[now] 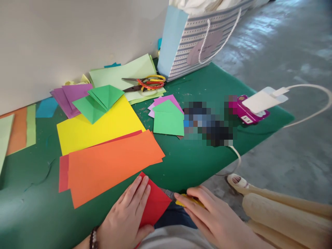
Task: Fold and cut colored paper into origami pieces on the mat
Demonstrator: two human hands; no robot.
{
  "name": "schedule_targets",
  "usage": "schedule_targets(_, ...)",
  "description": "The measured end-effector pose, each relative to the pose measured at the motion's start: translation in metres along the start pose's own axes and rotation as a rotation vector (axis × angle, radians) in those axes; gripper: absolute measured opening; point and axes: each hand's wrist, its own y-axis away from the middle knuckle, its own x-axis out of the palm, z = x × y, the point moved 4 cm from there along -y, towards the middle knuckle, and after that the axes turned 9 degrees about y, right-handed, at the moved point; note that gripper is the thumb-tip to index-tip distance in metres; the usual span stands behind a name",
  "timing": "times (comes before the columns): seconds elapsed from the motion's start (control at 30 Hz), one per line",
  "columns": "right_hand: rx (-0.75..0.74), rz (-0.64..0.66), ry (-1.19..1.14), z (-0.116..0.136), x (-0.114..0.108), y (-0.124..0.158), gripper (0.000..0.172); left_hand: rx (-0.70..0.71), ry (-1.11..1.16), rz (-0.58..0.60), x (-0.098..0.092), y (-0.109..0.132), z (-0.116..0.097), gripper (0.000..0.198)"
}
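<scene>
Pressing my open left grip (124, 214) flat on the red paper (154, 204) on the green mat (197, 166), I squeeze a yellow craft knife (188, 200) in my closed right grip (210, 214), its blade (166, 194) right by the paper's edge.

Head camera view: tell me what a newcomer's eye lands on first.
The bright paper grabs the eye first: a large orange sheet and a yellow sheet lie across the green mat, with a folded green paper piece at the yellow sheet's top edge. At the bottom, the left hand presses on a red paper piece, while the right hand grips a yellow-handled tool.
</scene>
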Motion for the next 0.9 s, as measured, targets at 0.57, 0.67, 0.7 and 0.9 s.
schedule_targets(0.57,-0.059,0.025,0.000,0.006,-0.001,-0.016,0.034,-0.016,0.006,-0.002,-0.004,-0.002,-0.002,0.072)
schedule_targets(0.67,-0.044,0.037,-0.012,0.007,-0.002,-0.016,0.036,-0.014,0.015,0.015,-0.002,-0.001,-0.002,0.073)
schedule_targets(0.7,-0.040,0.042,-0.015,0.007,-0.002,-0.015,0.036,-0.014,0.020,0.026,-0.001,0.000,-0.002,0.074)
schedule_targets(0.9,-0.010,0.008,-0.038,0.007,-0.003,-0.011,0.037,-0.009,0.066,0.053,0.004,0.003,0.000,0.075)
